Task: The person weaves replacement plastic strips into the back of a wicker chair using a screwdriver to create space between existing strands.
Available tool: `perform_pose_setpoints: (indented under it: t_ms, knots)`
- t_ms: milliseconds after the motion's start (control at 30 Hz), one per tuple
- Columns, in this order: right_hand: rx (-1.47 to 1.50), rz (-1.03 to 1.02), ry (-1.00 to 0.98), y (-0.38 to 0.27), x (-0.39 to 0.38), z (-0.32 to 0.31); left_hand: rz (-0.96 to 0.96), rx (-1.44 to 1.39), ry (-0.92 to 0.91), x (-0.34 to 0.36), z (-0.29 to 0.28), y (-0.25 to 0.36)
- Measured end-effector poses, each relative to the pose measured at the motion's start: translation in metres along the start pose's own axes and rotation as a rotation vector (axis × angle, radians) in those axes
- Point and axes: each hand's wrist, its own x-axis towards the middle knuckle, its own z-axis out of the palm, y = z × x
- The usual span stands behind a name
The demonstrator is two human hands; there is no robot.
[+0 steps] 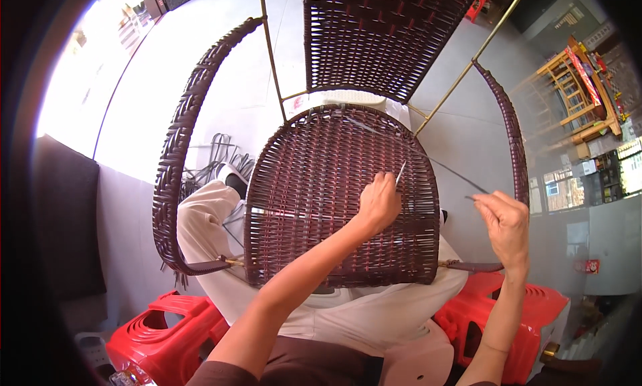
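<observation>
Silver spike (400, 173) pointing away, long axis slanting rightward, left grip (381, 200) clenched round it, right grip (504, 222) pinching dark strip (461, 176)

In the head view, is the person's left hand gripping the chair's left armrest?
No, the left hand is over the woven seat with a thin pointed tool, well apart from the left armrest.
</observation>
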Motion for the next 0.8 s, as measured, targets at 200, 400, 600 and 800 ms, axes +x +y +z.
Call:
perform_pose_setpoints:
  t_ms: [200,400,600,800]
  knots:
    - [-0.07,-0.066,0.072,0.004,0.029,-0.016,-0.437,-0.718,-0.05,-0.035,-0.074,-0.014]
    - [-0.084,-0.067,0.003,0.027,0.05,-0.017,-0.428,-0.805,0.039,0.001,-0.076,-0.05]
    - [-0.185,-0.082,0.013,0.02,0.05,-0.013,-0.553,-0.751,0.062,0.036,-0.079,-0.058]
    - [-0.251,-0.087,0.034,0.02,0.047,-0.008,-0.571,-0.749,0.063,0.047,-0.083,-0.053]
